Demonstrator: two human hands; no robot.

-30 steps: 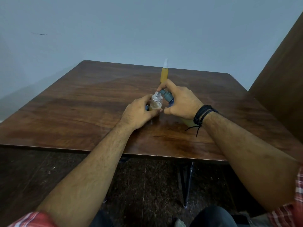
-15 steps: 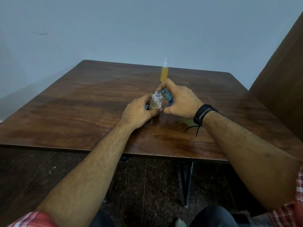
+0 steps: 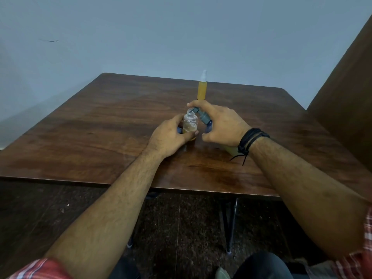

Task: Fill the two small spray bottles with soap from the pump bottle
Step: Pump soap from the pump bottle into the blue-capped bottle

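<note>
At mid-tabletop [image 3: 100, 125] our left hand [image 3: 168, 137] grips the open small bottle [image 3: 189, 122], partly filled; right hand [image 3: 221, 125] fingers curl over the pump bottle [image 3: 202, 115], nozzle at its mouth. Beyond stands the filled spray bottle [image 3: 202, 89]; next we likely pump more

The right hand [image 3: 222, 125] hid most of the pump bottle [image 3: 231, 150]; the left hand [image 3: 169, 137] covered the open spray bottle's [image 3: 189, 123] base.
</note>
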